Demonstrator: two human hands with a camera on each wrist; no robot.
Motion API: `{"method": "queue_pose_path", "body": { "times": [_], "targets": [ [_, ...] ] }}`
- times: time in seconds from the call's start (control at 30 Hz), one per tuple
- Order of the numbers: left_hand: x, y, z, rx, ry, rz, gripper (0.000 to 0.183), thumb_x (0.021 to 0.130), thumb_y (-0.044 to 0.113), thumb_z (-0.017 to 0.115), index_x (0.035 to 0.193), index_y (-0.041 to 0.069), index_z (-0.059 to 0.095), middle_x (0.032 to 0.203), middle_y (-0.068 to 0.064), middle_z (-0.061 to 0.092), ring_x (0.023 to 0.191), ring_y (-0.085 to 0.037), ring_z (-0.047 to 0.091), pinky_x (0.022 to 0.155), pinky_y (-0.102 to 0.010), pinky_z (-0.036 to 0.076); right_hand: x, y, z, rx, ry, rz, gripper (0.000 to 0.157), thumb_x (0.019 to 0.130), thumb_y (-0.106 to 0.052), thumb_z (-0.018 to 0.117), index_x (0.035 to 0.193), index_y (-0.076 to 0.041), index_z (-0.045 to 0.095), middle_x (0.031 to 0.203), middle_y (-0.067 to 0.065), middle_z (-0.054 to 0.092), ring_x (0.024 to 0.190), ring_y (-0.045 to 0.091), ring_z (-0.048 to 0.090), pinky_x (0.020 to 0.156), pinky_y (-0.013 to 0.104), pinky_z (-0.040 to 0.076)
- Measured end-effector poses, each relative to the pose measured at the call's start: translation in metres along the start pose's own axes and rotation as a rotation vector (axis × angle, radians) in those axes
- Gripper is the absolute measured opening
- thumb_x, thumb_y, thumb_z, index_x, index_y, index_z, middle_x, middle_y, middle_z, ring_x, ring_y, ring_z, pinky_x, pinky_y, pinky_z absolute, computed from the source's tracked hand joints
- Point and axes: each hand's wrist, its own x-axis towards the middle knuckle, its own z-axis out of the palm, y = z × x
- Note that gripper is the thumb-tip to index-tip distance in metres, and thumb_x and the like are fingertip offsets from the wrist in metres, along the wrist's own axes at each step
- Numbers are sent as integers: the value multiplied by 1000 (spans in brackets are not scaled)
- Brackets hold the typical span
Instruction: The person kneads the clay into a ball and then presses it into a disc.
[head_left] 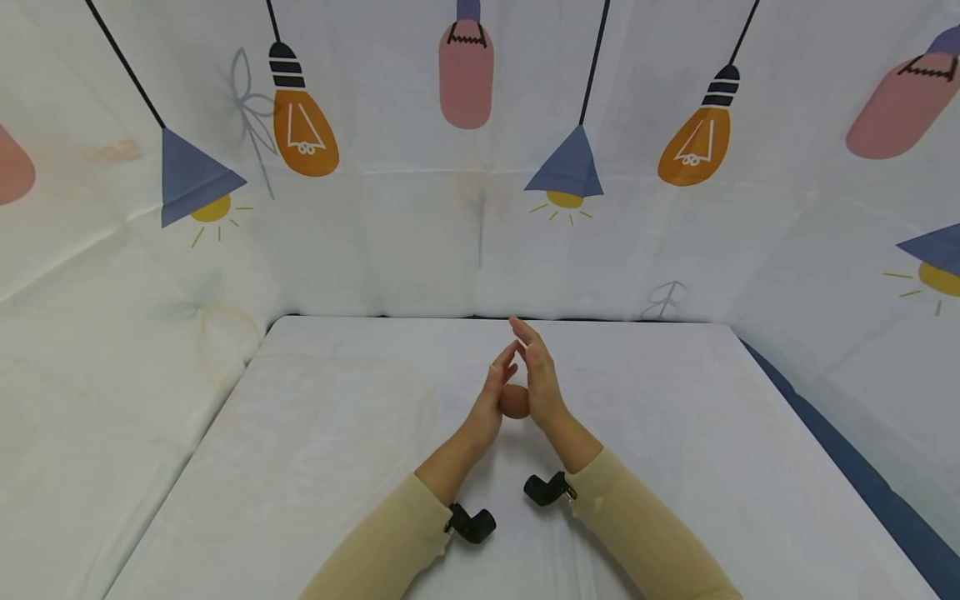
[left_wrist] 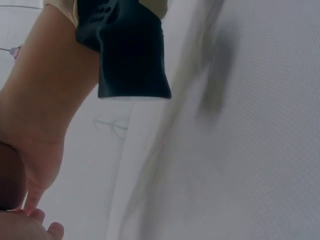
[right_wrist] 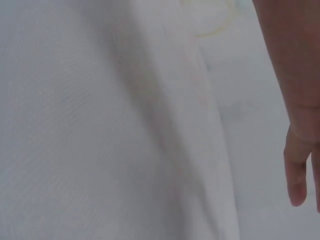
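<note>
A reddish-brown ball (head_left: 514,402) sits between the palms of my two hands, raised over the white table. My left hand (head_left: 487,404) flanks it on the left and my right hand (head_left: 545,392) on the right. Fingers on both sides are mostly straight, slanting up and inward so that the tips come together above the ball. The left wrist view catches part of the dark ball (left_wrist: 11,177) at its left edge, between a palm and a few fingertips. In the right wrist view a hand (right_wrist: 306,135) is cut off by the right edge, and the ball is outside that view.
A white cloth covers the table (head_left: 337,433). Behind it hangs a pale curtain (head_left: 405,233) printed with lamps and bulbs. Black wrist cameras (head_left: 472,525) sit at both cuffs of the light yellow sleeves (head_left: 390,542). Blue fabric (head_left: 840,450) shows beyond the table's right edge.
</note>
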Motion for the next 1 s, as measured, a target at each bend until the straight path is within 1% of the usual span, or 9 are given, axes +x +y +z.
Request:
{"method": "queue_pose_path", "body": {
  "times": [0.13, 0.23, 0.33, 0.4, 0.5, 0.6, 0.67, 0.83, 1.0],
  "targets": [
    [-2, 6, 3, -31, -14, 15, 85, 100, 70, 11, 161, 12, 16, 167, -12, 5, 150, -40, 11, 117, -64, 6, -2, 5, -2, -18, -14, 48, 56, 108, -32, 21, 154, -1, 34, 160, 16, 31, 147, 35, 26, 116, 59, 18],
    [-1, 6, 4, -49, 4, 30, 87, 99, 72, 12, 161, 11, 17, 167, -10, 6, 150, -39, 11, 116, -64, 5, -4, 6, 0, 5, -36, 79, 59, 108, -38, 22, 154, -3, 33, 161, 15, 29, 148, 34, 24, 116, 62, 14],
    [0, 6, 4, -41, 36, 52, 79, 103, 64, 11, 160, 10, 17, 167, -8, 7, 151, -37, 11, 117, -63, 4, -5, 7, 5, 56, -54, 92, 66, 108, -48, 24, 155, -2, 31, 160, 18, 28, 147, 36, 24, 116, 62, 16],
    [0, 5, 3, -8, 68, 63, 70, 106, 55, 10, 160, 11, 17, 167, -6, 9, 151, -33, 9, 117, -63, 4, -7, 7, 8, 95, -65, 95, 72, 107, -54, 25, 155, -1, 27, 160, 21, 26, 146, 40, 25, 116, 61, 17],
    [2, 5, 3, 44, 128, 81, 65, 107, 52, 14, 161, 15, 16, 167, -4, 11, 152, -28, 7, 116, -63, 3, -9, 6, 13, 146, -90, 97, 83, 103, -63, 27, 157, 0, 22, 161, 24, 22, 145, 43, 24, 115, 62, 18],
    [6, 4, 1, 78, 189, 91, 74, 103, 64, 20, 161, 18, 14, 166, -2, 12, 152, -24, 7, 117, -63, 3, -12, 4, 18, 163, -118, 96, 89, 101, -69, 26, 158, -1, 19, 162, 22, 21, 145, 43, 23, 114, 64, 19],
    [7, 4, 0, 86, 216, 107, 86, 98, 73, 23, 161, 15, 13, 166, -5, 12, 152, -25, 8, 117, -63, 3, -15, 2, 22, 172, -127, 99, 86, 101, -69, 24, 158, -4, 20, 163, 19, 22, 145, 43, 23, 114, 65, 19],
    [8, 1, -4, 139, 240, 134, 96, 94, 79, 24, 160, 10, 13, 167, -11, 9, 152, -29, 6, 118, -61, 5, -18, -5, 27, 248, -105, 113, 71, 107, -54, 17, 158, -5, 21, 162, 19, 23, 146, 43, 23, 113, 65, 18],
    [8, -5, -8, 259, 218, 132, 93, 96, 77, 19, 160, 10, 13, 167, -12, 6, 152, -31, 6, 117, -63, 9, -16, -13, 27, 325, -43, 101, 76, 105, -59, 18, 157, -3, 21, 160, 20, 27, 146, 43, 24, 114, 63, 18]
  ]
}}
